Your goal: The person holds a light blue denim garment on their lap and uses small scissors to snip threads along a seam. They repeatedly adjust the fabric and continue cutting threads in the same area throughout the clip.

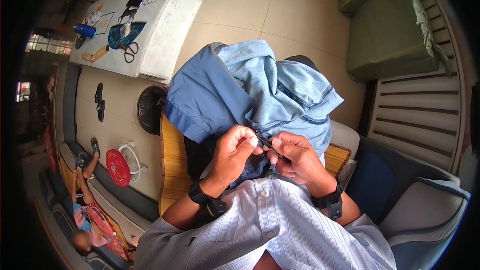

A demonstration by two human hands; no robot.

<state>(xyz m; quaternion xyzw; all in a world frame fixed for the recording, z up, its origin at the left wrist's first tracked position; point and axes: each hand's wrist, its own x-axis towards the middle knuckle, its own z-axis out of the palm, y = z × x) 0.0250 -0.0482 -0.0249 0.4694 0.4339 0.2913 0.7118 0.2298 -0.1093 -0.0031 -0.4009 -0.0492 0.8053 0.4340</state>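
My left hand (235,152) is closed in a pinch, thumb against forefinger, over a dark bit of cloth. What lies between those fingertips is too small to make out. Close beside it, my right hand (296,157) grips a slim black tool (270,146) that looks like small thread snips, its tip slanting toward the left fingertips. Light-blue denim (295,87) is heaped just beyond both hands, across my lap. Joined or laid against it on the left is a smoother medium-blue cloth (210,92). Darker blue fabric (252,169) shows under my hands.
A white table (162,30) at the far left bears scissors (131,52), a blue bottle (85,30) and papers. Below it stand a black bin (150,110) and a red-topped stool (118,168). Another person (92,222) lies on a seat at lower left. A covered couch (390,35) is at far right.
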